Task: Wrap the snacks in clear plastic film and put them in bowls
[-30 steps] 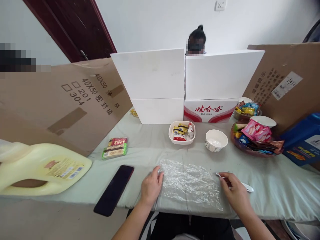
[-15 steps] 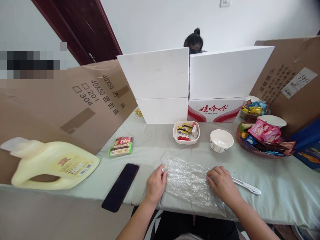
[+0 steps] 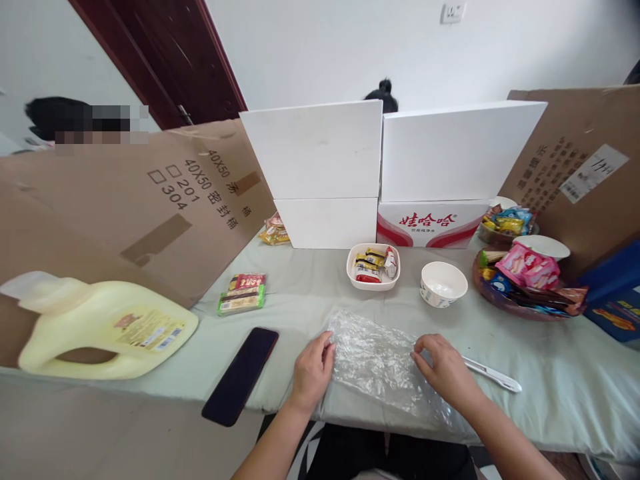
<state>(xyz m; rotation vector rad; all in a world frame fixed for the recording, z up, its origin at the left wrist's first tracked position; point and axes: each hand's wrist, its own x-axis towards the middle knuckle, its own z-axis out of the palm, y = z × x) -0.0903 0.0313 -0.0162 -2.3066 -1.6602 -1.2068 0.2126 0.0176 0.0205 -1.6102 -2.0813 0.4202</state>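
Both hands pinched the clear plastic sheet (image 3: 377, 363) on the table (image 3: 550, 360): left hand (image 3: 311, 370) at nine o'clock, right hand (image 3: 443, 370) at three, seemingly mid-smoothing; next needed even tension.

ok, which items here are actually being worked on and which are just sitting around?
In use:
left hand and right hand, both on the clear plastic sheet

Lying about:
white tool
black phone
yellow jug
snack dish
empty bowl
snack tray
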